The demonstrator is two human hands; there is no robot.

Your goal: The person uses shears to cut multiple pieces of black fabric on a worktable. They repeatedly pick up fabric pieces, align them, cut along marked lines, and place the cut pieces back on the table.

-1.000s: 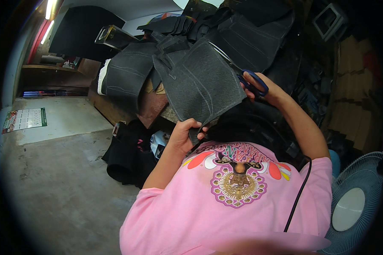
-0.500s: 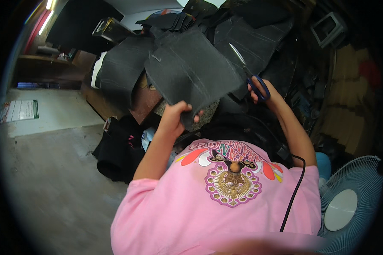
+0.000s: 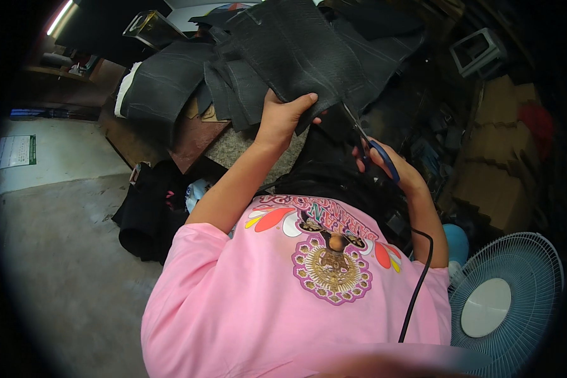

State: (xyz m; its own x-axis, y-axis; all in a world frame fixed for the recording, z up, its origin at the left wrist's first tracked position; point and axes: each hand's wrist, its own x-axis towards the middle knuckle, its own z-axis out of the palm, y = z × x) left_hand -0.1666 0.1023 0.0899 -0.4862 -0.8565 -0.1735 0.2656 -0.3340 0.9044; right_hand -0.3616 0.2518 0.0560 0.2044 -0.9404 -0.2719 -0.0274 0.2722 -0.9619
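My left hand (image 3: 285, 118) grips the near edge of a black sheet of leather-like material (image 3: 299, 53), thumb on top. The sheet is held up and tilted, with faint pale lines across it. In my right hand (image 3: 384, 160) is a pair of scissors (image 3: 383, 159) with dark blue handles. Their metal blades point up and left and meet the sheet's near right edge, just right of my left hand. Whether the blades are parted is hard to make out. More black pieces (image 3: 164, 88) lie on the work table behind and to the left.
A standing fan (image 3: 488, 309) is close on my right, near stacked brown cardboard (image 3: 494, 176). A black cable (image 3: 416, 283) hangs down my front. Black rolled material (image 3: 148, 220) stands on the floor at the left. A clear box (image 3: 150, 30) is at the back left.
The sheet has been raised and turned, my left hand moving up and right with it. The scissors have come down and left, from clear of the sheet to its edge.
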